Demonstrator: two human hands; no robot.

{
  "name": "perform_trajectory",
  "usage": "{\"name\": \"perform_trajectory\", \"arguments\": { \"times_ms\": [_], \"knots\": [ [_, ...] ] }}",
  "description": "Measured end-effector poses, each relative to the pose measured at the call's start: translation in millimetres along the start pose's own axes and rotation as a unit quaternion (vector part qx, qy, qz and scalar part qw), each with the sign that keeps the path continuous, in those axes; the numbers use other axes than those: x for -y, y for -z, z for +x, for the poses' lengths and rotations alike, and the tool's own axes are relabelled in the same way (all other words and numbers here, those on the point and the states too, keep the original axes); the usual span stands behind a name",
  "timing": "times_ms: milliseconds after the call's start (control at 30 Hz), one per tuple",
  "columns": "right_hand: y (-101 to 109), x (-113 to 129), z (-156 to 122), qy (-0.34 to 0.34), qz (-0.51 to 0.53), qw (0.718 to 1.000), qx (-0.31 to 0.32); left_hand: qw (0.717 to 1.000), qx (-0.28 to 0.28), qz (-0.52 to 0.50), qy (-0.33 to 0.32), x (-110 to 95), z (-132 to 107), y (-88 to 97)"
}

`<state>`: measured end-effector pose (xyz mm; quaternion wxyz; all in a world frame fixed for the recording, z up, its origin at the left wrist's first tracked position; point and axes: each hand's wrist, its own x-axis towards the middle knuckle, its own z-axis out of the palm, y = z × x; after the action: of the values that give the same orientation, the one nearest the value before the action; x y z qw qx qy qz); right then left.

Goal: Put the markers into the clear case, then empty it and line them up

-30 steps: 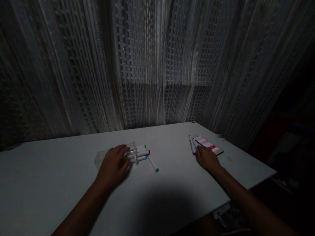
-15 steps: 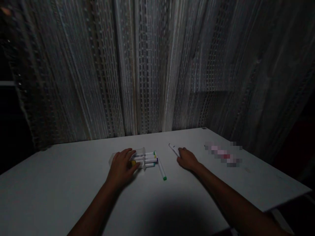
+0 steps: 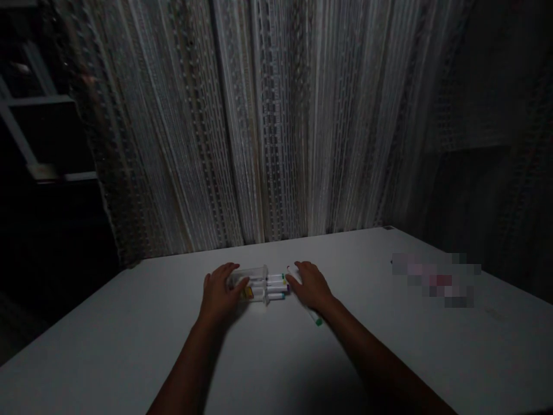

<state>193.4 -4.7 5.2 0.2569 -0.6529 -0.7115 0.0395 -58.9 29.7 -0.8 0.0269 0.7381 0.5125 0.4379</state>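
Observation:
A clear plastic container (image 3: 256, 275) lies on its side on the white table (image 3: 129, 346), with several markers (image 3: 276, 286) sticking out of its mouth to the right. My left hand (image 3: 219, 293) is wrapped round the container's closed end. My right hand (image 3: 310, 286) is just right of the marker ends, its fingers pinched on a white marker with a red tip (image 3: 289, 269) at the container's mouth. A green-capped marker (image 3: 317, 320) lies on the table, partly under my right wrist.
A flat pixelated object (image 3: 436, 279) lies on the table at the far right. A pale ribbed curtain (image 3: 280, 127) hangs right behind the table. A dark shelf frame (image 3: 38, 138) stands at the left. The room is dim.
My right hand has carried the red-tipped marker left from beside the flat object to the container's mouth. My left hand has stayed on the container. The camera has panned left.

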Motion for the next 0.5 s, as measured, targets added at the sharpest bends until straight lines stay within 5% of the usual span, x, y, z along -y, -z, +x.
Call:
{"name": "perform_trajectory", "arguments": {
  "times_ms": [100, 200, 333, 500],
  "knots": [
    [0.5, 5.7, -4.8, 0.11, 0.035, 0.993, 0.009, 0.983, -0.043, -0.128, 0.126, 15.8, 6.6, 4.2],
    [-5.0, 16.8, -5.2, 0.174, 0.036, 0.982, 0.057, 0.934, -0.035, -0.259, 0.244, 26.2, 6.6, 1.8],
    [-15.4, 30.0, -5.4, 0.185, 0.003, 0.978, 0.095, 0.916, -0.025, -0.306, 0.257, 28.8, 0.5, -8.3],
    [-11.7, 29.9, -7.6, 0.189, -0.012, 0.977, 0.097, 0.918, -0.084, -0.307, 0.236, 29.1, 0.9, -13.1]
  ]
}}
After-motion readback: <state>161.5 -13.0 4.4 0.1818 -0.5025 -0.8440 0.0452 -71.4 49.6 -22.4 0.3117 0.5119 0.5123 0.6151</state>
